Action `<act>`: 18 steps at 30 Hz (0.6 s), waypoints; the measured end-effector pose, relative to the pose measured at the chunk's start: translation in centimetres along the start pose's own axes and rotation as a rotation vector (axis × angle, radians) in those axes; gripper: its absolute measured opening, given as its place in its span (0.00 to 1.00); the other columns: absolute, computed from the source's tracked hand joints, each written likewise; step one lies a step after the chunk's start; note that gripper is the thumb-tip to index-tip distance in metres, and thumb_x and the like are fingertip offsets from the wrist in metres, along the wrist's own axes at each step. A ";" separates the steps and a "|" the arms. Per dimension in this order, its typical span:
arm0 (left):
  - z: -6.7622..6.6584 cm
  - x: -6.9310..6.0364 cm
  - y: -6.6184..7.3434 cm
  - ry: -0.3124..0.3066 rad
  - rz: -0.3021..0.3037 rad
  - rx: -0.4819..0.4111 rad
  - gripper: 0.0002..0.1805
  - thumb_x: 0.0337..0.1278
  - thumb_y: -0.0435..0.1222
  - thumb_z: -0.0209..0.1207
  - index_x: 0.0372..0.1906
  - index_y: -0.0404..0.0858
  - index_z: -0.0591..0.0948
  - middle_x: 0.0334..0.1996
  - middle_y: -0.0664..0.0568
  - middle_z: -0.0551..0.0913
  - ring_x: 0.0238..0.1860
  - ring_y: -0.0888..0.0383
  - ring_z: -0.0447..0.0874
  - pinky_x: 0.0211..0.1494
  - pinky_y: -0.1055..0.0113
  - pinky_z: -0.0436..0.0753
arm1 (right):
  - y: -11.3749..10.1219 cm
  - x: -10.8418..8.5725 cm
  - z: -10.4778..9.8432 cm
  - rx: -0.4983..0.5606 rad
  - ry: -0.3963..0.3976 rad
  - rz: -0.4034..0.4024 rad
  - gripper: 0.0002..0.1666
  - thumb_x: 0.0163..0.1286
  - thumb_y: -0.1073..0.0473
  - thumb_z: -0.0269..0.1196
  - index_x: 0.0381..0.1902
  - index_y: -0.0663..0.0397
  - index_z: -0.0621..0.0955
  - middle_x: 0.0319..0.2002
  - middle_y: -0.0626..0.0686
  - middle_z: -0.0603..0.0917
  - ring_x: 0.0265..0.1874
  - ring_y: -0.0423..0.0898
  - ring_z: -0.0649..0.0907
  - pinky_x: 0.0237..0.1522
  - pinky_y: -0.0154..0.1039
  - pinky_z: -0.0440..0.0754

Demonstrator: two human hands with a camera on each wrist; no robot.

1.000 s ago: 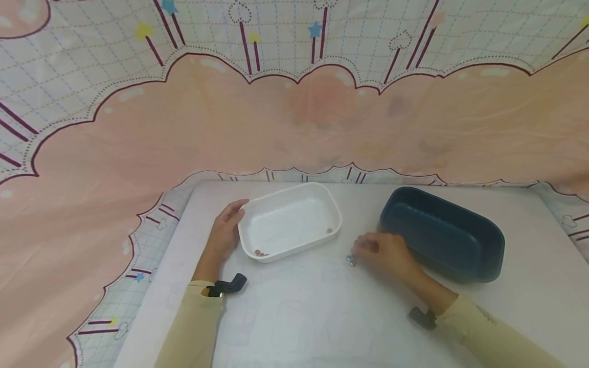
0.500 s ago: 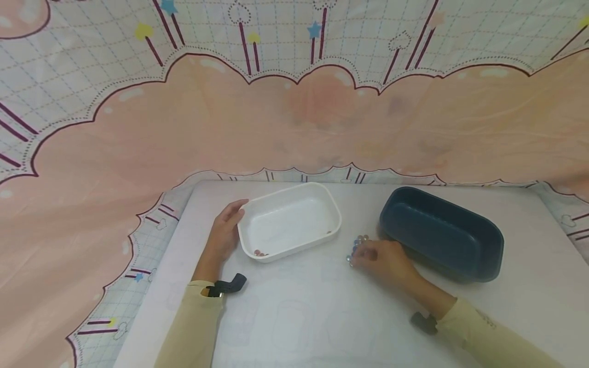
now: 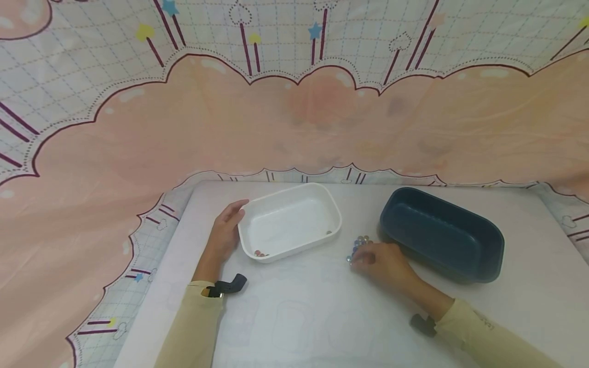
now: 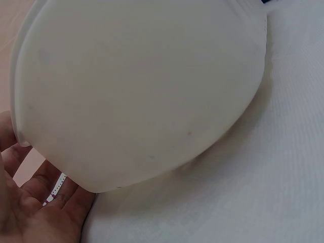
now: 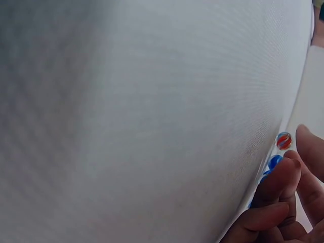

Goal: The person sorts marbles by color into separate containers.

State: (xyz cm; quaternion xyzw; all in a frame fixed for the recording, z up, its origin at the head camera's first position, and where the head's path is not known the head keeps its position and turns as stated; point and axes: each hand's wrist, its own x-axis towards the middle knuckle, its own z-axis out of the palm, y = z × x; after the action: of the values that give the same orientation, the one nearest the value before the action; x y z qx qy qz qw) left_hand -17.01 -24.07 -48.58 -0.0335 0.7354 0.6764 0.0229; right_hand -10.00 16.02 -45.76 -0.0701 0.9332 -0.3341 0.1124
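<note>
My left hand [image 3: 224, 232] grips the left end of a white rectangular dish [image 3: 290, 190], its fingertips at the rim. In the left wrist view the fingers curl about the corner of the white dish [image 4: 142, 101]. Small reddish marbles [image 3: 259, 253] lie in the dish's near left corner, and a single marble [image 3: 329, 232] near its right end. My right hand [image 3: 384, 263] is down at a cluster of glass marbles [image 3: 358, 241] on the table. In the right wrist view a red-orange marble [image 5: 284, 140] sits just beyond the thumb [image 5: 310, 152], with blue marbles [image 5: 275, 162] partly behind the fingers; thumb and fingers stand apart.
A dark blue rectangular dish [image 3: 499, 245] stands to the right, behind my right hand. Both dishes rest on a white-covered table [image 3: 294, 317]. A patterned peach and white cloth [image 3: 276, 122] hangs behind the table's far edge.
My right hand has moved slightly down and toward me, uncovering more marbles of the cluster. The lone marble in the white dish has shifted slightly. My left hand and both dishes stay put.
</note>
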 end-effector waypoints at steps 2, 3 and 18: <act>0.0 0.0 0.0 -0.001 -0.001 0.002 0.22 0.79 0.43 0.49 0.72 0.47 0.72 0.74 0.53 0.71 0.75 0.53 0.69 0.71 0.70 0.76 | 0.0 0.0 0.0 -0.006 -0.002 -0.003 0.06 0.59 0.52 0.75 0.35 0.36 0.89 0.27 0.43 0.82 0.31 0.44 0.77 0.33 0.37 0.74; 0.0 0.0 0.0 -0.002 -0.002 0.002 0.22 0.79 0.43 0.49 0.72 0.47 0.72 0.74 0.53 0.70 0.75 0.53 0.69 0.71 0.70 0.76 | 0.0 0.1 0.0 -0.008 -0.001 -0.004 0.06 0.59 0.52 0.75 0.35 0.36 0.89 0.26 0.43 0.82 0.30 0.44 0.76 0.32 0.37 0.74; 0.1 -0.1 0.1 -0.001 0.004 -0.009 0.22 0.79 0.43 0.50 0.72 0.46 0.72 0.74 0.52 0.71 0.74 0.52 0.70 0.69 0.72 0.78 | -0.1 0.1 0.0 -0.038 -0.016 -0.012 0.06 0.60 0.55 0.75 0.35 0.37 0.89 0.25 0.44 0.80 0.29 0.43 0.75 0.30 0.37 0.73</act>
State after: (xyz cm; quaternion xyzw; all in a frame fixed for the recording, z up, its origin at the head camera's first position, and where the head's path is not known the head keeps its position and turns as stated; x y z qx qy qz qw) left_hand -16.97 -23.99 -48.46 -0.0319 0.7325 0.6797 0.0217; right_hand -10.07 15.95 -45.71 -0.0805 0.9380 -0.3163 0.1164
